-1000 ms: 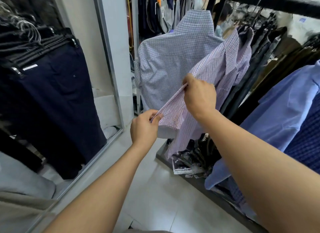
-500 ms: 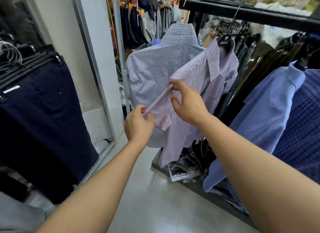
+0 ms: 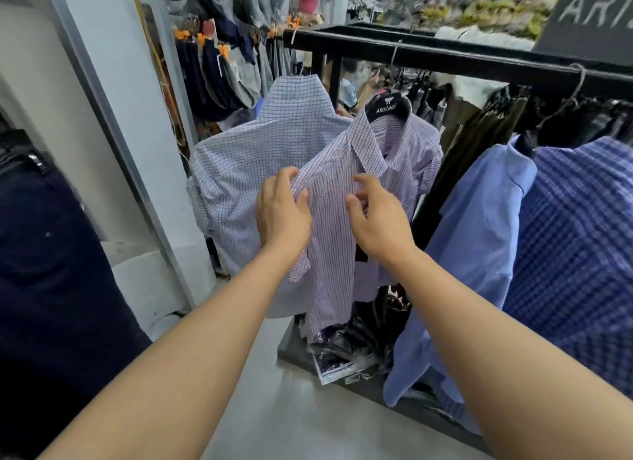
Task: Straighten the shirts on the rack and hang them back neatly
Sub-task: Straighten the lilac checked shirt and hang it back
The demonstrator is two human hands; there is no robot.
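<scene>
Grey floor (image 3: 291,408), black rack (image 3: 445,57); left hand (image 3: 282,216) grips pink checked shirt (image 3: 334,261), right hand (image 3: 383,223) touching it, grip unclear.

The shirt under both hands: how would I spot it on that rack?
Follow the black rack rail toward its left end to the black hanger printed ARISTINO. On it hangs the pink-and-purple checked shirt; left of it is a pale blue-checked shirt, right of it a plain blue shirt.
</scene>
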